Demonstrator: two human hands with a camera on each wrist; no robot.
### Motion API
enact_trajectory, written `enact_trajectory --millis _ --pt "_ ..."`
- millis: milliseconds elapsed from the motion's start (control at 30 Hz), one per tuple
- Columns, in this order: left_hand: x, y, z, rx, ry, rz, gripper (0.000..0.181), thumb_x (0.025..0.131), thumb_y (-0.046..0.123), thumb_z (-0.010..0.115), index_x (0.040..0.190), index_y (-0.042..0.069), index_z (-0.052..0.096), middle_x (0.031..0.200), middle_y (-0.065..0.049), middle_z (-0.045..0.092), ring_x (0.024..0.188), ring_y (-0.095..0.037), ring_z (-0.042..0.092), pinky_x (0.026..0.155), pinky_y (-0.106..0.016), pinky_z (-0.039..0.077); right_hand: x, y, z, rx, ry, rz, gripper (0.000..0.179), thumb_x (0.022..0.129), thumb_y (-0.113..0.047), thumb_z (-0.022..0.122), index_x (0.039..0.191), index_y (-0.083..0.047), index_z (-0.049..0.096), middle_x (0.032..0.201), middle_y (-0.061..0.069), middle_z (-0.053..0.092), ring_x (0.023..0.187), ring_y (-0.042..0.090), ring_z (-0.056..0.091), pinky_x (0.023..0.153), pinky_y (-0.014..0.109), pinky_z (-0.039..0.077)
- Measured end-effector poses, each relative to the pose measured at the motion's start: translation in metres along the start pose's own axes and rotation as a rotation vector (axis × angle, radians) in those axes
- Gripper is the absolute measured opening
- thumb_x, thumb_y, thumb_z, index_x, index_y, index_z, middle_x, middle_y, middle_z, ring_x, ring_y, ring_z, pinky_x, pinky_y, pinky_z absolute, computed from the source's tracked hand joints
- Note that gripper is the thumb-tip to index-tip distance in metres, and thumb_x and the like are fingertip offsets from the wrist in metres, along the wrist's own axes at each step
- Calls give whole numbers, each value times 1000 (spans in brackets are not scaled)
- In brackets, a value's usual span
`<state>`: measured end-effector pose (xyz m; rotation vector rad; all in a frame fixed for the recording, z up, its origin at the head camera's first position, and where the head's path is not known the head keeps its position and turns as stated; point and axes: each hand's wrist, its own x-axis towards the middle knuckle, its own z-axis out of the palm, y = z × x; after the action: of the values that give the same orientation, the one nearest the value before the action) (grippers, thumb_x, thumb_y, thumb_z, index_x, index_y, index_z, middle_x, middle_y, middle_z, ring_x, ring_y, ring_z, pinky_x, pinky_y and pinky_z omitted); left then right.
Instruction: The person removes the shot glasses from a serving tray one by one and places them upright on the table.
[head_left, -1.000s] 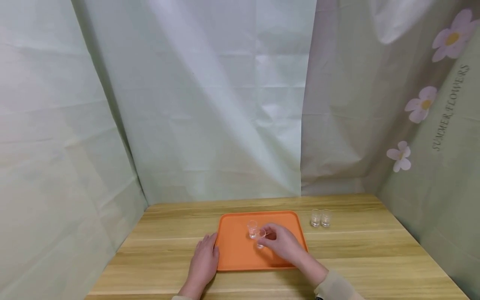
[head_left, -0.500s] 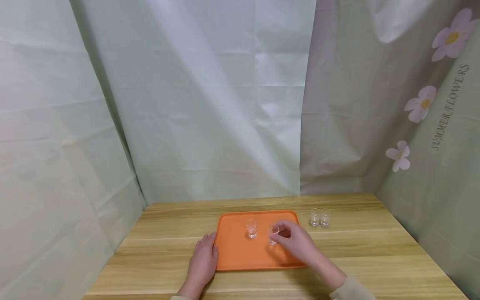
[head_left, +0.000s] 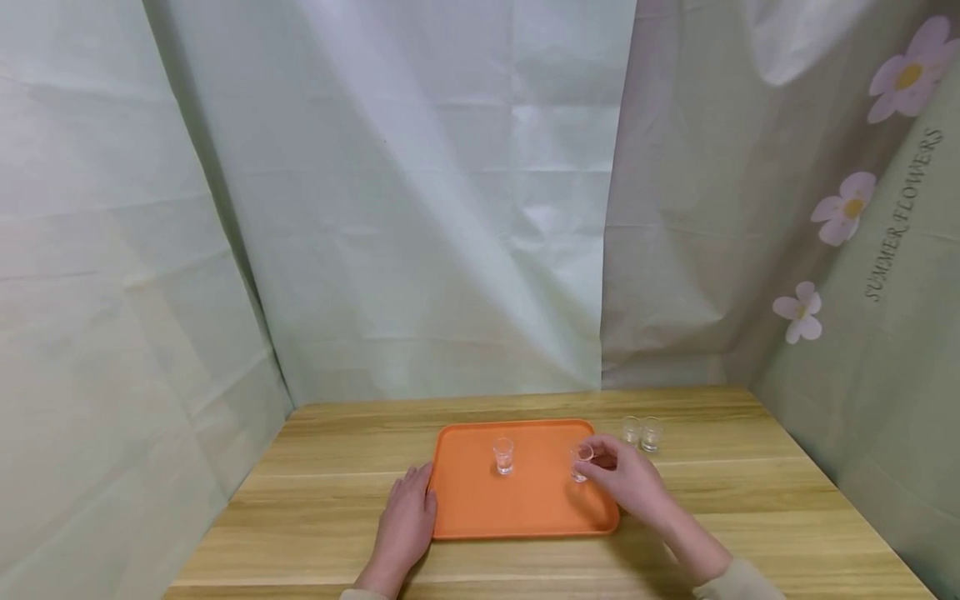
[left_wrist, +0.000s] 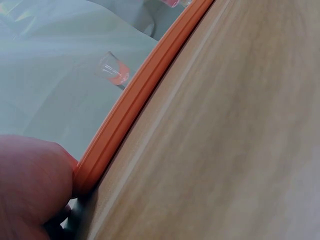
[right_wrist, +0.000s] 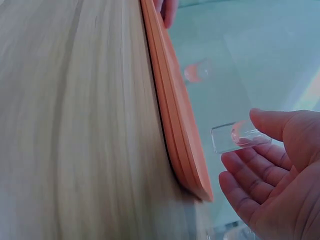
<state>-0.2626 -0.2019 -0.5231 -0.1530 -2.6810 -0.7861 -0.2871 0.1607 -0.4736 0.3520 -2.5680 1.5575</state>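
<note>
My right hand [head_left: 632,481] pinches a small clear shot glass [head_left: 578,468] between thumb and fingers, upright over the right part of an orange tray [head_left: 510,510]. In the right wrist view this glass [right_wrist: 229,139] shows above the tray's rim, the thumb on one side and fingertips on the other. A second shot glass [head_left: 504,457] stands upright on the tray, left of the first. The left hand [head_left: 406,515] rests with extended fingers along the tray's left edge; its thumb side [left_wrist: 37,175] touches the rim in the left wrist view.
Two more shot glasses, a nearer-right one [head_left: 652,436] and its neighbour [head_left: 631,430], stand side by side on the wooden table [head_left: 750,500] beyond the right hand. Pale curtains [head_left: 450,250] with printed flowers enclose the back and sides.
My right hand has carried its shot glass rightward across the tray, away from the standing glass. The left hand has stayed at the tray's left edge.
</note>
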Motion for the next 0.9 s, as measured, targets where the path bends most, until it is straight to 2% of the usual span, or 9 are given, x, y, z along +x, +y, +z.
enact_trajectory --millis 167,400,633,900 --pt "-1 1 -1 3 11 12 42 105 -1 66 146 -11 62 144 -34 65 144 -54 55 124 -68 38 -2 6 -15 -18 19 14 32 99 -19 86 125 -3 76 109 1 77 100 16 76 85 25 62" --pt "-2 1 -2 7 6 9 43 104 -1 66 146 -11 62 145 -34 64 144 -54 54 124 -68 39 -5 16 -34 -89 38 17 34 101 -20 84 129 -3 76 111 2 76 101 16 75 84 26 61" --pt "-1 2 -3 18 4 13 43 105 -1 66 146 -11 62 145 -34 65 144 -53 54 124 -68 38 -6 26 -50 -107 50 34 30 102 -20 83 125 -3 75 112 4 78 104 20 74 85 26 60" --pt "0 0 -1 11 -9 -3 43 106 0 64 147 -11 61 147 -34 63 146 -53 53 126 -67 36 -5 33 -61 -148 54 55 34 101 -23 84 126 -1 74 114 7 78 109 25 76 87 30 61"
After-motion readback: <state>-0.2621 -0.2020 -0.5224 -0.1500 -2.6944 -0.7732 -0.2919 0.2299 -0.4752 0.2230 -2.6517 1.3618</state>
